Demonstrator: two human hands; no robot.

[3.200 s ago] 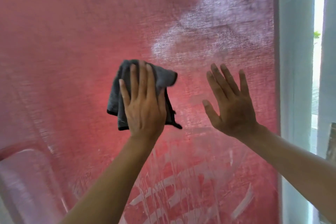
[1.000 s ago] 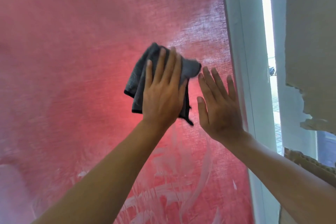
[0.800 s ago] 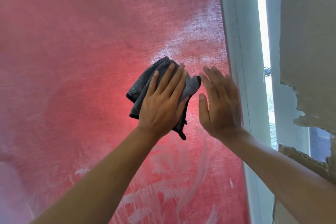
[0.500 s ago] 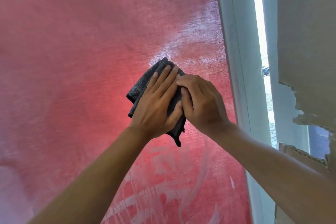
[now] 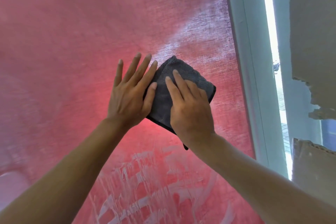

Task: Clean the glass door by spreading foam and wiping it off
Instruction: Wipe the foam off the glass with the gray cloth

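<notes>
- Our fingers point(image 5: 179, 85) on the right hand point(image 5: 190, 111) lie straight and close together, flat on the grey cloth point(image 5: 183, 78), clamping nothing; they press it to the pane, we judge, so the fabric bites into the film instead of skating over it.
- The glass door point(image 5: 72, 32) fills most of the frame, red fabric showing behind it; its pale frame point(image 5: 243, 42) runs down the right of the picture.
- White foam streaks point(image 5: 145, 178) hang in the lower middle of the frame, not yet wiped, while a faint haze sits in the upper right of the pane, so plenty of the task looks left.
- Both our forearms rise from the bottom corners and meet at the centre, wrists bent back so the palms face the glass.
- Our left hand point(image 5: 129, 94) spreads open with fingers fanned apart, flat on the pane just beside the cloth, its thumb over the cloth's left edge; we take it as steadying the folded square.
- The cloth sits at the centre of the frame, folded, one corner pointing up, a small tab hanging below our right wrist.
</notes>
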